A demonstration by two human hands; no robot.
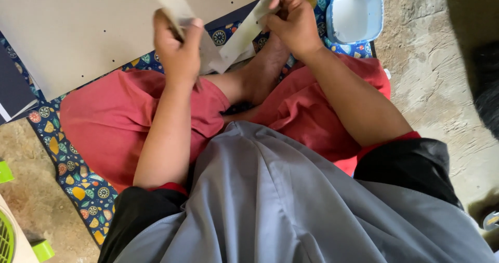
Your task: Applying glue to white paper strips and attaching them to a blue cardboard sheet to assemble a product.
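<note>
So both hands are up over the lap: left hand (176, 47) has its grip pinching one pale paper strip (174, 5), right hand (293, 21) pinching a second strip (239, 37). One big grey board (78, 29) lies on the patterned mat (78, 185), and one light-blue square tub (356, 13) sits top right.

The pale board (78, 29) at eleven o'clock runs off the top and left edges, so its full outline cannot be told. The paper strip (236, 39) blurs where the left hand (179, 47) closes on it, and the right hand (293, 21) hides its far end. The patterned mat (78, 174) lies mostly under the red-clad legs. At eight o'clock, a green and cream object (10, 237) is cut off, kind unclear.
</note>
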